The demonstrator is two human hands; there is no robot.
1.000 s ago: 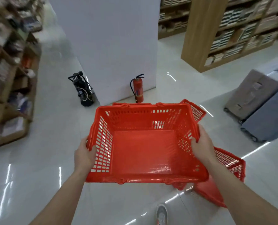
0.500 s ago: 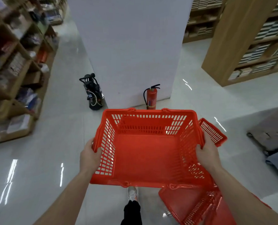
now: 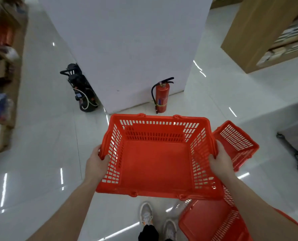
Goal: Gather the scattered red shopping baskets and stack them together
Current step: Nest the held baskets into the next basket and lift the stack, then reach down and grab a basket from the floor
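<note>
Held basket (image 3: pixel 155 159): red and empty, open side up, carried off the floor (image 3: pixel 40 153) in front of the person, between the two hands.
Left hand (image 3: pixel 96 164): gripped the basket's left rim, fingers (image 3: pixel 105 156) curled over the edge and into the basket.
Right hand (image 3: pixel 220 162): gripped the right rim, fingers (image 3: pixel 212 156) hooked over the edge.
Second basket (image 3: pixel 237 143): red, on the floor just beyond the right hand, tilted, with a mesh wall facing up; whether it touched the held basket could not be told.
Third basket (image 3: pixel 210 221): red, low at the right, partly hidden under the held basket's near right corner and the right forearm.
Shoes (image 3: pixel 146 214): pale, on the floor below the held basket's near rim.
White pillar (image 3: pixel 127 49): stood ahead, beyond the held basket.
Fire extinguisher (image 3: pixel 162 96): red, upright at the pillar's foot.
Black machine (image 3: pixel 82 91): stood beside the pillar's left corner.
Left shelves (image 3: pixel 3 66): wooden, stocked, blurred.
Right shelves (image 3: pixel 266 32): wooden, at the far right.
</note>
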